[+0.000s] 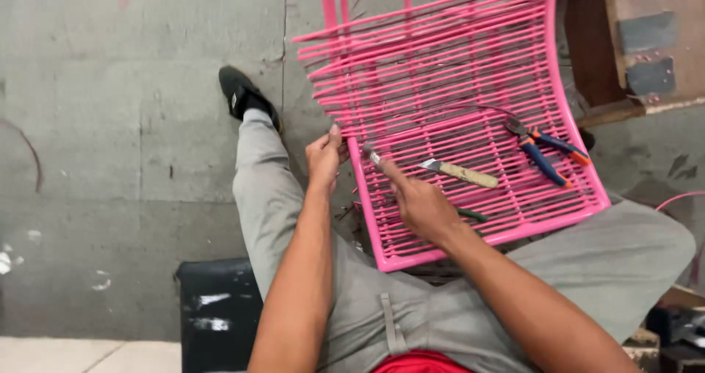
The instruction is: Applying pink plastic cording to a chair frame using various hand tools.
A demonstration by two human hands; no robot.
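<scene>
Woven plastic-cord chair frame [470, 72]: solid bright pink, parallel stripe pattern of cords. On it, pliers with blue-and-orange handles [547, 151] and a knife with pale beige handle and grey steel blade [461, 172]. Concrete floor [110, 123] is dull grey with reddish scrawl marks; trousers [272, 197] light grey, shoe [242, 94] black, low stool [217, 310] black with white paint smears.

Your one head-worn camera looks steeply down, close over your lap, the pink cord-woven frame [470, 109] and the concrete floor [110, 123].
</scene>
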